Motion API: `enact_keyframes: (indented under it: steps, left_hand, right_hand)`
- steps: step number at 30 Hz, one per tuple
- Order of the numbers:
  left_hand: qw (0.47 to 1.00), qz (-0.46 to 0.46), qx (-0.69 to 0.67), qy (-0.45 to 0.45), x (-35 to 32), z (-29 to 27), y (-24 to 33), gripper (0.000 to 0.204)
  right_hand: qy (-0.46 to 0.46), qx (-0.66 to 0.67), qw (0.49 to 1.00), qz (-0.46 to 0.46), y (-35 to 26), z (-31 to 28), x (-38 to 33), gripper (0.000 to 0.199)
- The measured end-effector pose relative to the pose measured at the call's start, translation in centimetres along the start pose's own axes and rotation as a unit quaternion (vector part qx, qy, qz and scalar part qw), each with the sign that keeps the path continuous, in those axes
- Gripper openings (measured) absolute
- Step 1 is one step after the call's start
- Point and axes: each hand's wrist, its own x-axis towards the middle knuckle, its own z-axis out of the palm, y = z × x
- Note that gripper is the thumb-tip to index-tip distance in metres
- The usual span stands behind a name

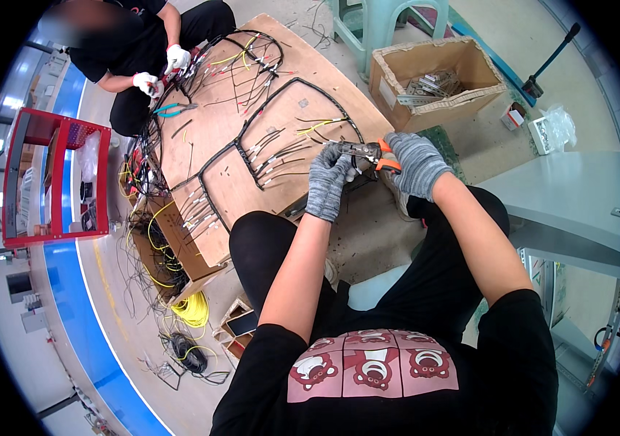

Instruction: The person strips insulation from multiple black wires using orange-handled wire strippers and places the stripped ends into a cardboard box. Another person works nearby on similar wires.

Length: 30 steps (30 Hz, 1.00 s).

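Head view looks down on a wooden board counter (215, 145) laid low near the floor, with a black wire harness (252, 138) spread across it in loops and branches. Loose wire ends, some yellow, fan out toward the near edge. Beyond the board sits an open cardboard box (437, 76) holding small metal parts, and a pale green plastic stool (379, 25) stands behind it. To the left a red shelving cart (52, 178) stands beside a blue floor stripe, and coils of yellow and black wire (190, 312) lie on the floor below the board. At the far end a second person in black, wearing white gloves (161, 69), works on the same harness; teal-handled pliers (172, 109) lie near them.

Both of the wearer's hands wear grey knit gloves. The right hand (415, 163) is clenched around the orange handles of a crimping tool (364, 152) (its head points left, over the board's near edge). The left hand (326, 182) is raised beside the tool head, fingers pinching a thin wire end at the tool's tip. Both forearms reach forward over the person's black-clad knees, which crowd the board's edge.
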Motion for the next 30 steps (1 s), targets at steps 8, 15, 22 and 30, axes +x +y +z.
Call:
enact_keyframes:
  steps: [8, 15, 22, 30]
  left_hand:
    - [0.998, 0.005, 0.053, -0.02, -0.2, 0.3, 0.7, 0.007]
    - [0.999, 0.028, 0.032, -0.027, -0.1, 0.2, 0.3, 0.007]
    - [0.995, 0.055, -0.072, -0.032, 0.3, 0.8, -0.5, 0.005]
    - [0.999, 0.034, -0.01, -0.024, -0.3, -0.1, -2.2, 0.011]
  right_hand:
    - [-0.01, 0.033, 0.999, 0.02, 0.7, 1.2, 0.0, 0.039]
    - [-0.071, 0.14, 0.987, 0.034, 0.4, 1.9, 0.0, 0.035]
    - [-0.248, 0.736, 0.618, 0.118, 1.6, 2.6, -0.2, 0.03]
    - [-0.005, 0.784, 0.61, 0.115, 5.6, 2.7, 1.4, 0.023]
